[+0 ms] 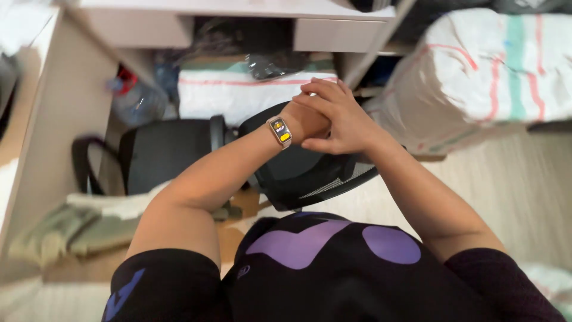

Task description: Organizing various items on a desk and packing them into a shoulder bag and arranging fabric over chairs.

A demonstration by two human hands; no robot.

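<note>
Closest, my purple-printed black shirt (333, 262); beyond it my right hand (333, 116) wraps over my left hand (304, 119), hidden so I cannot tell its grip, turning the wrist band (279, 131) face-up above the black chair (238, 158).

Right hand (336, 116) on left hand (304, 119), seemingly above chair (298, 173).

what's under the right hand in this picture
The right hand lies over the left hand, covering most of it. The left wrist beside it wears a smartwatch. Below both is a black office chair.
</note>
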